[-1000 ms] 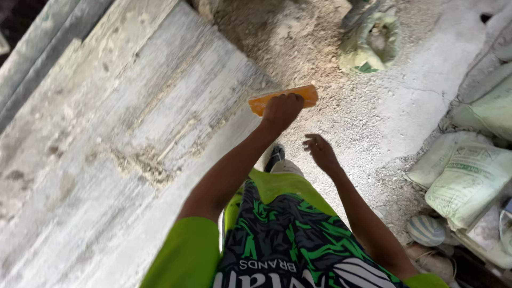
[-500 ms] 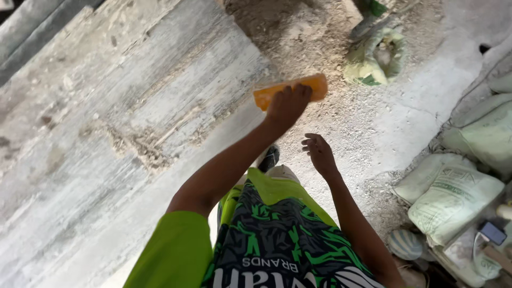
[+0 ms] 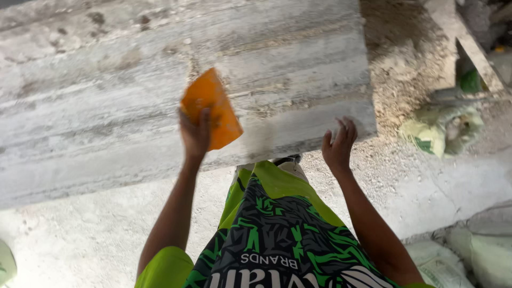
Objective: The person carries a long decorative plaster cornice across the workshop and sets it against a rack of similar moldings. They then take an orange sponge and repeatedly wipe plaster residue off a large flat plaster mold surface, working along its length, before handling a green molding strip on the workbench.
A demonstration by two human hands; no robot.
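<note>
Since the earlier frames, the orange scraper (image 3: 210,109) has been raised from a flat position to a tilted one over the grey stone slab (image 3: 106,96), which now fills the upper left and centre of the frame. It is gripped at its lower edge by the left hand (image 3: 194,136), fingers closed around it. The right hand (image 3: 338,145) is held open, fingers loosely spread, just beside the slab's lower right corner. Sacks (image 3: 442,130) are seen on the dusty floor (image 3: 426,186) at right.
</note>
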